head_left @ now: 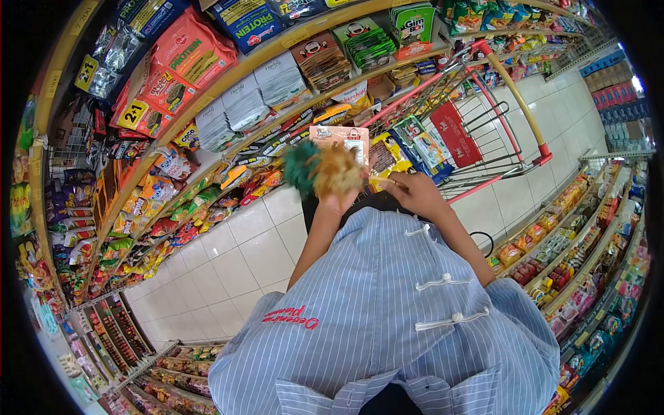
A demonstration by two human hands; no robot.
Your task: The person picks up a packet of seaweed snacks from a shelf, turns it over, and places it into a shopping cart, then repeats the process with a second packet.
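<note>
My left hand (337,199) is raised beside the snack shelf and holds a flat pinkish-brown packet (340,134) upright. Much of its fingers is hidden behind fluffy feathers. My right hand (420,196) is closed around the thin pale handle of a feather duster (337,171). The duster's tan and green head, smeared by motion, lies across the lower part of the packet and over my left hand.
A shopping cart (517,86) with red corners stands ahead on the right; a green-and-blue packet (423,146) and a yellow packet (389,159) lie at its near end. Stocked snack shelves (238,59) curve along the left, more shelves (577,238) along the right. White tiled floor (232,259) shows between.
</note>
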